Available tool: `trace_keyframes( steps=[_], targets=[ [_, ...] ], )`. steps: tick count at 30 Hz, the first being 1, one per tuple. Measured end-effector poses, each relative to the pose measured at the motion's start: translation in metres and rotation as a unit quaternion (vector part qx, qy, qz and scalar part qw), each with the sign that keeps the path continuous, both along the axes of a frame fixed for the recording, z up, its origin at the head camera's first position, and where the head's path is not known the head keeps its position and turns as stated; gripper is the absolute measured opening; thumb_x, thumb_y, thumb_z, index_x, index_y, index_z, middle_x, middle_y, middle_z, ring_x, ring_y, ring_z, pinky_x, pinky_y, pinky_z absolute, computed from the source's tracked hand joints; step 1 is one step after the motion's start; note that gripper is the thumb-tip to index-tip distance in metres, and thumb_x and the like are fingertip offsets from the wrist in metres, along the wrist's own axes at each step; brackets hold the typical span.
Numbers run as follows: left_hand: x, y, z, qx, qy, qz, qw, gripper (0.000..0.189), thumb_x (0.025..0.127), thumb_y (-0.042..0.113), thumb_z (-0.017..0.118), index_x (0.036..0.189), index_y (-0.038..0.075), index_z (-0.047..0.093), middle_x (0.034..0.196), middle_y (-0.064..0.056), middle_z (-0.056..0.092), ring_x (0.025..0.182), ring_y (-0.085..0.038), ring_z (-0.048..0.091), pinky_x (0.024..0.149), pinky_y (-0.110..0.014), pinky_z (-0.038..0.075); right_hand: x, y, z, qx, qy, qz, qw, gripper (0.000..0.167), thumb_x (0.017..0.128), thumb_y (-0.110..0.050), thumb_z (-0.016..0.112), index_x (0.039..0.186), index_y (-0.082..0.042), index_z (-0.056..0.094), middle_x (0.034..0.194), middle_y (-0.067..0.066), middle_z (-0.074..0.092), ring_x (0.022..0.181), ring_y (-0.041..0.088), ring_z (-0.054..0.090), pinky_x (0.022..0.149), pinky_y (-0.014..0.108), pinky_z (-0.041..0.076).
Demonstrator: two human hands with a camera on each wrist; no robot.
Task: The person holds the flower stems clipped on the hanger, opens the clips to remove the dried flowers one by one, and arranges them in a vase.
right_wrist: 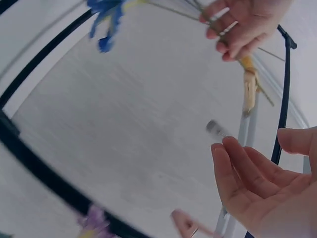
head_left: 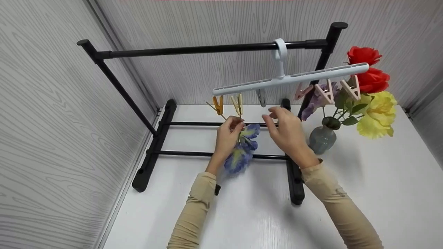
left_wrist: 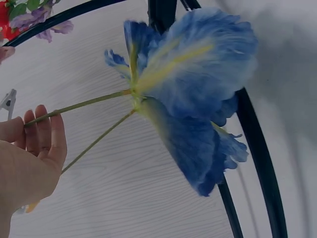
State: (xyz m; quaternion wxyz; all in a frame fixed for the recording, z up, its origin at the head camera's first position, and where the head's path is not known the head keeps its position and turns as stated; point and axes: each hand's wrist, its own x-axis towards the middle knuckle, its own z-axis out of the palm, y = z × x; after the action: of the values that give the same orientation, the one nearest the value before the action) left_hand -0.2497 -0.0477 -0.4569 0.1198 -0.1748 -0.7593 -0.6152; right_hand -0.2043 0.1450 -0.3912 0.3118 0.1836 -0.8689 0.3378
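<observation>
My left hand (head_left: 229, 135) pinches the thin green stem of a blue artificial flower (head_left: 238, 160). Two blue blooms (left_wrist: 193, 64) hang head down below the fingers, their stems joining near the petals. An orange clothespin (head_left: 218, 105) on the hanger has the other stem running through it. Just above my left fingertips, a cream clothespin (head_left: 238, 104) overlaps the held stem. My right hand (head_left: 286, 129) is raised with fingers apart and nothing between them, its fingertips near a grey clothespin (head_left: 261, 98). All these clips hang from a pale blue-grey hanger (head_left: 256, 85).
The hanger hooks over the top bar (head_left: 193, 50) of a black rack. Pink clothespins (head_left: 324, 92) hang on its right half. Behind my right arm stands a grey glass vase (head_left: 322, 140) with red roses (head_left: 373, 80), a yellow flower (head_left: 379, 114) and purple blooms. Lower rack bars (head_left: 187, 153) cross the white table.
</observation>
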Motion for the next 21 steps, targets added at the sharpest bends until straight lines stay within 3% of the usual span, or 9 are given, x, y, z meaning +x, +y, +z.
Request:
trace_keyframes(
  steps=[5,8,11,15,21],
  targets=[
    [0.001,-0.001,-0.006,-0.026,0.020,0.010,0.9994,0.012,0.101,0.004,0.066,0.107,-0.006,0.068,0.098,-0.017,0.073,0.085,-0.028,0.071,0.076,-0.030,0.058,-0.021,-0.035,0.019,0.009,-0.054,0.027,0.9981,0.037,0.102,-0.021,0.069,0.118,0.012,0.064,0.092,0.025,0.071,0.084,0.040,0.070,0.075,0.051,0.058],
    [0.002,-0.001,-0.007,-0.052,0.027,0.018,0.9982,0.011,0.101,0.006,0.067,0.107,-0.003,0.069,0.097,-0.014,0.073,0.085,-0.023,0.071,0.077,-0.029,0.057,-0.033,-0.051,0.025,0.007,-0.092,0.017,0.9956,0.045,0.102,-0.027,0.069,0.121,0.014,0.062,0.091,0.025,0.071,0.081,0.038,0.070,0.072,0.050,0.058],
    [0.003,-0.002,-0.006,-0.074,0.030,0.019,0.9966,0.011,0.101,0.007,0.066,0.107,-0.001,0.070,0.099,-0.012,0.074,0.086,-0.022,0.071,0.079,-0.029,0.057,-0.043,-0.062,0.025,0.001,-0.107,-0.009,0.9943,0.049,0.101,-0.032,0.070,0.117,0.014,0.063,0.081,0.024,0.069,0.068,0.034,0.067,0.060,0.047,0.055],
    [0.007,-0.005,-0.002,-0.099,0.051,0.030,0.9934,0.010,0.099,0.005,0.068,0.106,-0.001,0.072,0.099,-0.011,0.076,0.086,-0.022,0.072,0.078,-0.030,0.058,-0.053,-0.071,0.021,0.001,-0.080,-0.037,0.9961,0.041,0.100,-0.031,0.072,0.100,0.010,0.065,0.065,0.015,0.061,0.052,0.023,0.051,0.049,0.040,0.043],
    [0.014,-0.011,0.008,-0.123,0.089,0.053,0.9870,0.009,0.096,0.003,0.069,0.102,0.001,0.075,0.095,-0.009,0.077,0.084,-0.021,0.072,0.078,-0.030,0.058,-0.063,-0.078,0.012,0.005,0.003,-0.027,0.9996,0.026,0.097,-0.015,0.065,0.079,0.000,0.055,0.058,-0.001,0.036,0.051,0.017,0.035,0.045,0.036,0.029]
  ],
)
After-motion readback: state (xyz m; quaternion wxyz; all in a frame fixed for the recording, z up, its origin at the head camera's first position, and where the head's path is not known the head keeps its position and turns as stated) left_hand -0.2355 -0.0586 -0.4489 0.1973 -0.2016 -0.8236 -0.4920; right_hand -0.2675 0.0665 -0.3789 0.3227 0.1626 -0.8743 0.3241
